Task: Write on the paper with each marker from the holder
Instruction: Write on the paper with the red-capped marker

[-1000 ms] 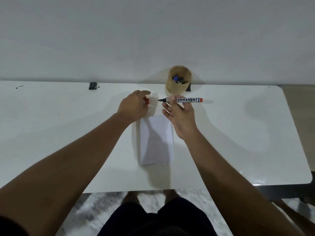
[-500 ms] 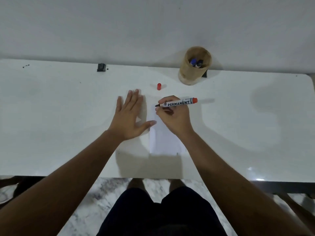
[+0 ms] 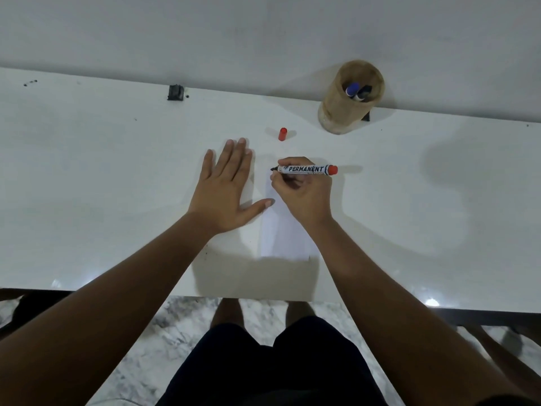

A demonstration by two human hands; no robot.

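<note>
A white sheet of paper (image 3: 282, 234) lies on the white table (image 3: 117, 171), near its front edge. My right hand (image 3: 304, 194) grips an uncapped red permanent marker (image 3: 307, 169), tip pointing left over the paper's top edge. My left hand (image 3: 225, 186) lies flat with fingers spread on the table, its thumb touching the paper's left edge. The marker's red cap (image 3: 282, 133) stands on the table beyond the paper. A tan cylindrical holder (image 3: 348, 106) at the back right contains a blue-capped marker (image 3: 352, 89) and a black-capped one (image 3: 364, 91).
A small black object (image 3: 175, 92) sits at the table's back edge by the white wall. Another dark item (image 3: 366, 116) peeks out behind the holder. My legs and a marble floor show below the table's front edge.
My left hand put the red cap down on the table and then pressed flat beside the paper. My right hand brought the marker down to the paper's top.
</note>
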